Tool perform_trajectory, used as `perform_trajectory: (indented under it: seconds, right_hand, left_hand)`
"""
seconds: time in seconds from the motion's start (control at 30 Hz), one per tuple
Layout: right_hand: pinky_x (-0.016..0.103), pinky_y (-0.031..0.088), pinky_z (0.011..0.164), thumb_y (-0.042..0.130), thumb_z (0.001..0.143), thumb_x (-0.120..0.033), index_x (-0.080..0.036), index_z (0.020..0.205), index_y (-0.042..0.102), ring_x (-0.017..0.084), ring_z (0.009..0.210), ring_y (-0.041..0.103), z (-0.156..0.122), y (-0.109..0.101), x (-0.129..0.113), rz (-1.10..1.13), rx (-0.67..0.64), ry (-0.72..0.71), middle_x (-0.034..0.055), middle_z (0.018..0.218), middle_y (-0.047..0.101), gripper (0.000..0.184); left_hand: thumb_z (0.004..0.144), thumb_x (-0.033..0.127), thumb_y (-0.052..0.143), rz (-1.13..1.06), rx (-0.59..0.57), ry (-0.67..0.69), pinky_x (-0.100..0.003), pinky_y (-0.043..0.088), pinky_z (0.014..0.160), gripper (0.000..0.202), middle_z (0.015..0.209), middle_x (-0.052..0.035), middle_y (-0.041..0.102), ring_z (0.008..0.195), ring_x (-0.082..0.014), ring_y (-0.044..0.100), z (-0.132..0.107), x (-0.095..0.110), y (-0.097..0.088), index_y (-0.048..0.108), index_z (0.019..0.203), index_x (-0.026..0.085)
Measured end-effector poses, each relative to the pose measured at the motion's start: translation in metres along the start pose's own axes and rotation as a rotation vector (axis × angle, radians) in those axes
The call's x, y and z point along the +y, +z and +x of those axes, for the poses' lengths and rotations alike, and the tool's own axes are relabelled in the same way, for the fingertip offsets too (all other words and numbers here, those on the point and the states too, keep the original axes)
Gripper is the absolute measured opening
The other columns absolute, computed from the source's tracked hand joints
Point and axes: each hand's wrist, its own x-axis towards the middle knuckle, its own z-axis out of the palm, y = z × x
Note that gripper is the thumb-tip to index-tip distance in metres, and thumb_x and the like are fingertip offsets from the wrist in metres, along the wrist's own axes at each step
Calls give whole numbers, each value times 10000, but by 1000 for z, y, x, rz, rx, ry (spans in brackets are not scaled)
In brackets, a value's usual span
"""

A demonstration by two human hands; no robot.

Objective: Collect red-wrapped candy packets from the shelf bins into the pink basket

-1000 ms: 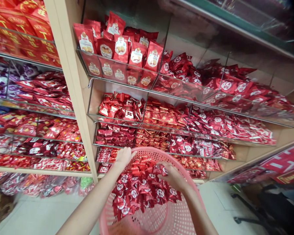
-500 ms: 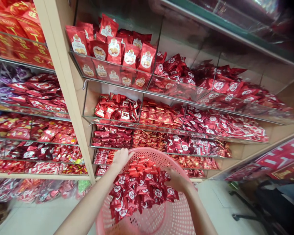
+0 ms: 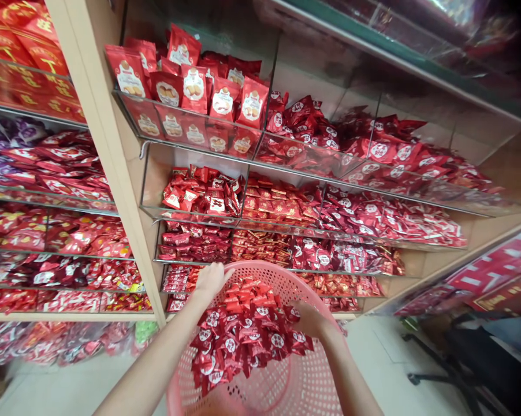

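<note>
A pink perforated plastic basket [image 3: 289,393] fills the lower middle of the view, tilted so that its inside shows. Deep red candy packets [image 3: 243,341] with white round labels are heaped in it, and brighter red wrapped candies [image 3: 243,294] lie behind them. My left hand [image 3: 211,281] is closed over the basket's far left rim. Inside the basket's right side, my right hand [image 3: 308,319] is against the edge of the heap; its fingers are blurred and partly hidden by packets, so their grip is unclear.
Shelves [image 3: 200,216] with clear fronts rise ahead, stacked with red snack packets [image 3: 194,89] and candies. A wooden upright [image 3: 108,167] divides them from more shelves at left. Bagged goods [image 3: 70,344] lie on the floor at left. A dark wheeled chair [image 3: 472,358] stands at right.
The camera view has shifted slightly, so the shelves sit a little farther left. My left hand stays on the rim; my right hand stays by the packets with little movement.
</note>
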Motion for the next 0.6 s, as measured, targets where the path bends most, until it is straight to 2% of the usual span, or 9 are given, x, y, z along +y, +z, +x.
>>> perform_trajectory:
  seconds: [0.13, 0.33, 0.43, 0.6]
  right_hand:
    - [262, 399, 735, 540, 587, -207, -257, 1120, 476, 190, 913, 531, -4, -8, -4, 68, -47, -44, 32, 1034, 580, 539]
    - [271, 393, 701, 530, 614, -245, -154, 1043, 495, 198, 856, 538, -1, -10, -7, 78, 49, 43, 82, 946, 589, 440]
    - [268, 375, 746, 521, 641, -251, -161, 1022, 477, 188, 892, 518, -1, -6, -26, 105, 120, -79, 71, 951, 573, 394]
    - [254, 378, 706, 551, 659, -265, -196, 932, 452, 169, 841, 508, -9, 11, -80, 107, 139, -329, 28, 895, 541, 299]
  left_hand:
    - [744, 601, 146, 10, -3, -4, -327, 437, 644, 656, 813, -130, 608, 780, -234, 580, 0, 1, -1, 579, 855, 120]
    - [747, 596, 154, -6, -10, -7, -335, 430, 672, 652, 835, -143, 604, 806, -235, 574, -1, 1, -1, 582, 873, 121]
    - [743, 603, 155, -5, -4, -9, -330, 432, 664, 658, 815, -140, 610, 790, -232, 579, -1, 1, 0, 587, 863, 121]
    - [745, 598, 162, -1, 10, -17, -325, 434, 678, 651, 822, -141, 614, 799, -226, 579, -1, 3, 0, 580, 888, 120]
